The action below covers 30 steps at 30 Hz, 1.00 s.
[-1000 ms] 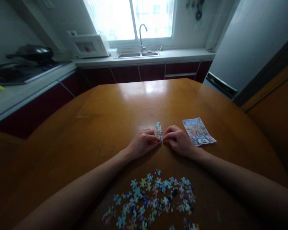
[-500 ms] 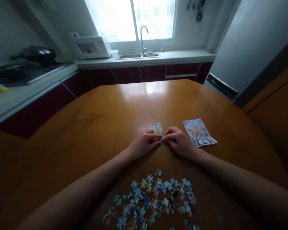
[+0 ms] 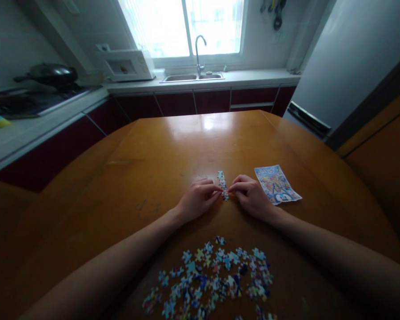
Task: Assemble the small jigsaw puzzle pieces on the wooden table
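Observation:
A short strip of joined puzzle pieces (image 3: 222, 183) lies on the wooden table (image 3: 160, 151). My left hand (image 3: 197, 200) and my right hand (image 3: 250, 194) rest on the table on either side of the strip's near end. Both hands have curled fingers, and their fingertips pinch the strip's lowest piece from each side. A pile of several loose puzzle pieces (image 3: 213, 278) is spread on the table close to me, between my forearms.
A printed picture sheet (image 3: 276, 184) lies just right of my right hand. Beyond the table runs a counter with a sink and tap (image 3: 197, 66), a white microwave (image 3: 126, 66) and a dark pan (image 3: 51, 73). A grey fridge (image 3: 346, 66) stands at right.
My fingertips have shifted slightly at the strip's near end. The view has steadied; hands and strip stay in the same place.

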Tool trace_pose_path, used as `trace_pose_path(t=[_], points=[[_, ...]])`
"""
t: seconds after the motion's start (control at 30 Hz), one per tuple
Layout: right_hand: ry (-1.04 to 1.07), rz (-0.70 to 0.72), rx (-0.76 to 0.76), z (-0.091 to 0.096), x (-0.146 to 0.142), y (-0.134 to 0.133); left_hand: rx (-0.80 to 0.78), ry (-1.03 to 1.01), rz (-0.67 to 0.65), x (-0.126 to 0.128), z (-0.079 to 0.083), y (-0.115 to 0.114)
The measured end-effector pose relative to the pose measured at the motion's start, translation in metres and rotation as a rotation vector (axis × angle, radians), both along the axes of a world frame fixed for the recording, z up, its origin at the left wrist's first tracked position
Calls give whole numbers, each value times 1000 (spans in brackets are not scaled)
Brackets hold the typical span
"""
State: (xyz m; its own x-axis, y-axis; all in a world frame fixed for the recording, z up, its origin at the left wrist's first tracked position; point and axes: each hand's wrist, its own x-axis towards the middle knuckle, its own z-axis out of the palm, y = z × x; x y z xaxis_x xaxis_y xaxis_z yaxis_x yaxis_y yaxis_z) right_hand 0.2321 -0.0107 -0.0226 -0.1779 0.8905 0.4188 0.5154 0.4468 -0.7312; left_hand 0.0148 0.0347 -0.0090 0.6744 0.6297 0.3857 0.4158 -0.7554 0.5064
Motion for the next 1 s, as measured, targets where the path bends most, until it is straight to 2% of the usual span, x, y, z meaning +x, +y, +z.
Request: trace_pose_path(t=[0.33, 0.53, 0.8, 1.0], points=[[-69, 62, -5, 1, -1, -2, -18, 59, -80, -3, 0, 0], [-113, 81, -2, 1, 0, -2, -47, 74, -67, 0, 2, 0], [-26, 33, -7, 0, 0, 0, -23, 38, -94, -2, 1, 0], [-107, 97, 6, 1, 0, -1, -46, 70, -134, -2, 4, -1]])
